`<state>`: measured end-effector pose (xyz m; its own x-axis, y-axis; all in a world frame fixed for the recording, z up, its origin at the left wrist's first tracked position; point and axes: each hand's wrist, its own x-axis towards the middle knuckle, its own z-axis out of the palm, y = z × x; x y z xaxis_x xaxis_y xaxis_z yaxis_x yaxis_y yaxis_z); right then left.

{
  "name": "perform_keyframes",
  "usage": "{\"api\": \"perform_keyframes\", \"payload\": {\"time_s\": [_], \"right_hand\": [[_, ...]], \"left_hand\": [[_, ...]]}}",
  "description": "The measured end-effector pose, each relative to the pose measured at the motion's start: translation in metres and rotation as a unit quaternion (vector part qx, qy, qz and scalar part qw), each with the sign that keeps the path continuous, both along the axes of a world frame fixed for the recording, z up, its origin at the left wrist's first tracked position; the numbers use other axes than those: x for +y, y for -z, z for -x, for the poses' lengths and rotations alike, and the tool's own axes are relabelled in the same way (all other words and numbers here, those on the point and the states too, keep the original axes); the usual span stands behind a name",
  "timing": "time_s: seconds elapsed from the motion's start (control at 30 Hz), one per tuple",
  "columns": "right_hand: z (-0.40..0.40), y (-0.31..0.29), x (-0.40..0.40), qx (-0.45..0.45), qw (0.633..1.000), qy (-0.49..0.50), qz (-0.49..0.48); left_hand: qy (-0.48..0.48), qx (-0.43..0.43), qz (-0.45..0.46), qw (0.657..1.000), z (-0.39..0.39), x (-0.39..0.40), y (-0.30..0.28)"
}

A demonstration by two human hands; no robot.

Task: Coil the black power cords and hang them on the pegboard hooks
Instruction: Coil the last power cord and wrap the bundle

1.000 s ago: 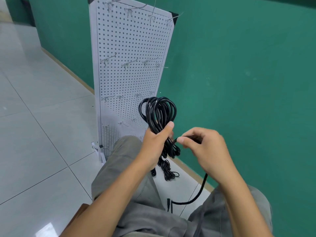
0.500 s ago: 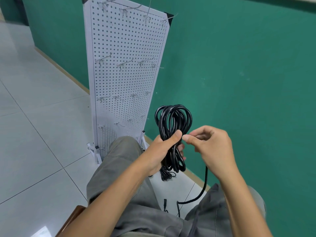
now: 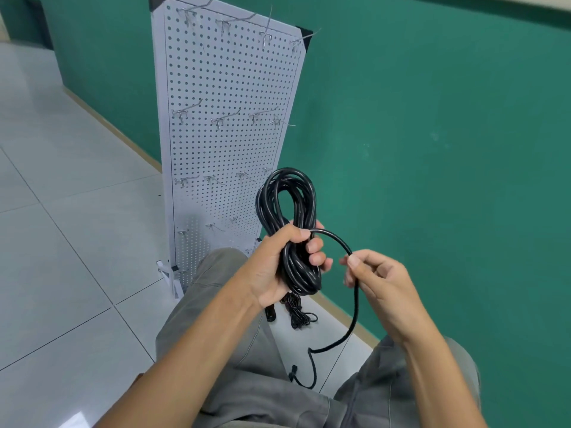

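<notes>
A bundle of looped glossy black power cord (image 3: 289, 230) is gripped at its waist by the left hand (image 3: 278, 267), its long axis held upright in front of the white perforated metal pegboard (image 3: 228, 143). The free tail arcs rightward from that grip and is pinched between thumb and fingertips of the right hand (image 3: 378, 281), then drops towards the floor. The bare wire hooks (image 3: 188, 111) lie up and forward-left, nearer the left hand
</notes>
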<state>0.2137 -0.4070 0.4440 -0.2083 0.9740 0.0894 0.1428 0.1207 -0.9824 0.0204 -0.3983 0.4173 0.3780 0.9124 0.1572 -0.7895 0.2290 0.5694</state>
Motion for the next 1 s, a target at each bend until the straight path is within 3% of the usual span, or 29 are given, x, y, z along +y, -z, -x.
{"api": "perform_keyframes", "payload": {"time_s": [0.1, 0.2, 0.3, 0.43, 0.57, 0.73, 0.9, 1.0], "right_hand": [[-0.001, 0.007, -0.003, 0.036, 0.999, -0.005, 0.001], [0.004, 0.0, -0.007, 0.147, 0.989, -0.014, 0.011], [0.009, -0.012, -0.009, 0.175, 0.984, -0.019, -0.007], [0.021, -0.027, -0.013, 0.156, 0.987, -0.012, -0.042], [0.031, -0.034, -0.014, 0.061, 0.995, -0.008, -0.081], [0.037, -0.034, -0.003, 0.054, 0.992, 0.005, -0.112], [0.043, -0.033, 0.003, 0.076, 0.992, 0.014, -0.098], [0.047, -0.033, 0.003, 0.042, 0.994, 0.031, -0.098]], "left_hand": [[0.004, 0.022, 0.005, 1.0, 0.006, 0.002, 0.003], [0.041, 0.095, -0.009, 0.995, 0.009, 0.002, 0.005], [0.03, 0.158, -0.001, 0.987, 0.003, 0.0, 0.007], [-0.031, 0.246, 0.025, 0.968, -0.012, -0.003, 0.009], [-0.038, 0.303, 0.007, 0.952, -0.024, -0.009, 0.008], [0.025, 0.292, -0.011, 0.956, -0.026, -0.016, 0.005], [0.031, 0.297, 0.007, 0.954, -0.023, -0.015, 0.003], [0.035, 0.289, -0.009, 0.957, -0.021, -0.013, 0.005]]}}
